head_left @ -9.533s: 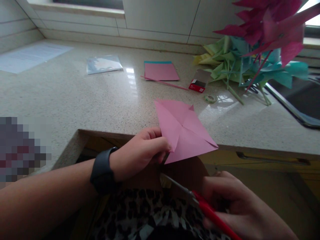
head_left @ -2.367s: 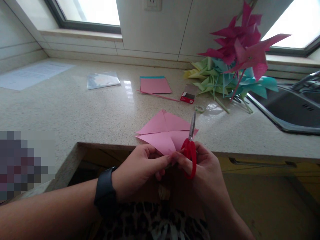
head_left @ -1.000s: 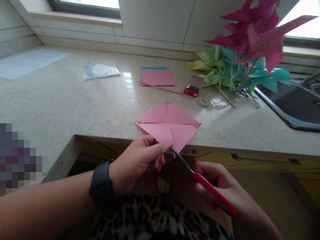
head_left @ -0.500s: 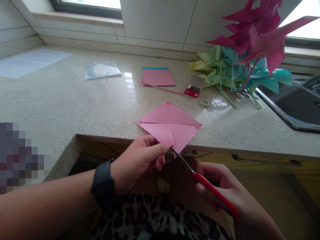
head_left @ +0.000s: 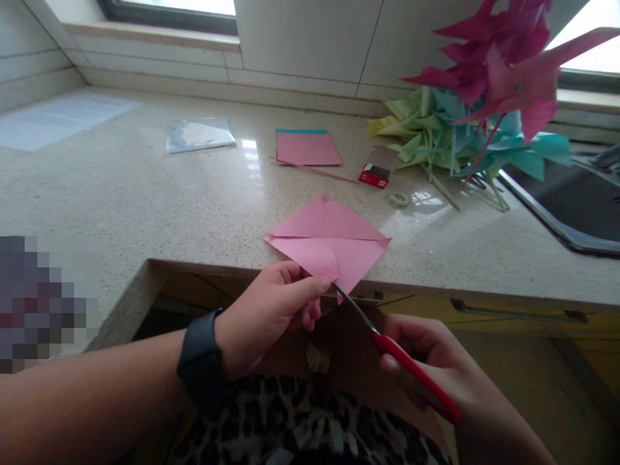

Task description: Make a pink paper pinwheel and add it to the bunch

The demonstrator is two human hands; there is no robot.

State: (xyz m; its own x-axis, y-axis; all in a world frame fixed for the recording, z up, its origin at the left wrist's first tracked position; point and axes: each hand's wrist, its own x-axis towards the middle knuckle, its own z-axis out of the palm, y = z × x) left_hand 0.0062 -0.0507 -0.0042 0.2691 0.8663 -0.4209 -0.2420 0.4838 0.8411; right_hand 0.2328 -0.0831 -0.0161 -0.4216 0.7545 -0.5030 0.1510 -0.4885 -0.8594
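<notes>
A creased pink paper square (head_left: 329, 242) hangs over the counter's front edge (head_left: 271, 268). My left hand (head_left: 271, 309), with a dark watch on its wrist, pinches the paper's near corner. My right hand (head_left: 431, 368) grips red-handled scissors (head_left: 387, 345) by the handles. Their blades point up and left, with the tips at the paper's near corner beside my left thumb.
Farther back on the speckled counter lie a pink sheet stack (head_left: 306, 146), a pink stick (head_left: 314, 170), a small red box (head_left: 378, 173), a tape roll (head_left: 400, 199) and a clear packet (head_left: 198, 134). Paper pinwheels (head_left: 484, 97) pile up at the right by a sink (head_left: 576, 200).
Earlier my right hand held the scissors upright over the paper; it has since dropped below the edge with the blades at the near corner. In the last second hardly anything moved.
</notes>
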